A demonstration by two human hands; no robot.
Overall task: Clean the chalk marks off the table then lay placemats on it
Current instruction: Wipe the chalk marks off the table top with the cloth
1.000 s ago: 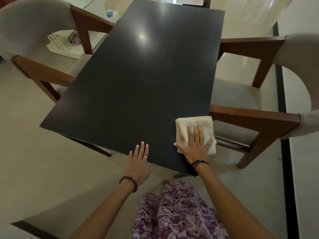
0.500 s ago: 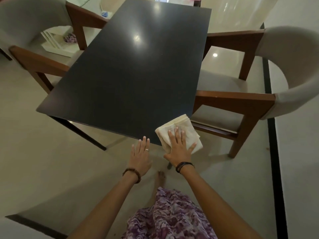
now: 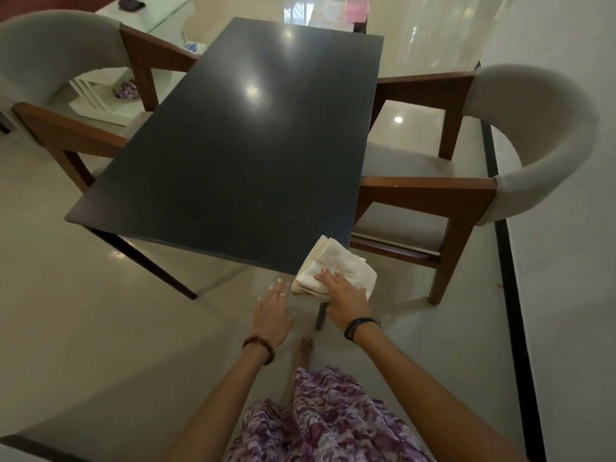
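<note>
A dark rectangular table (image 3: 240, 145) stretches away from me, its glossy top showing no chalk marks. At its near right corner lies a folded cream cloth (image 3: 336, 265), partly overhanging the edge. My right hand (image 3: 343, 295) grips the cloth's near side, fingers over it. My left hand (image 3: 271, 311) hovers flat with fingers apart just off the table's near edge, left of the cloth, holding nothing. No placemats are in view on the table.
A cushioned wooden armchair (image 3: 466, 181) stands close on the table's right and another armchair (image 3: 66, 95) on its left. A white side table (image 3: 146, 18) is at the far left. Something pink (image 3: 356, 10) lies beyond the far end. Tiled floor surrounds me.
My right hand has dragged the cloth back to the near right corner and past the edge. My left hand has slid off the tabletop toward me. The view has pulled back.
</note>
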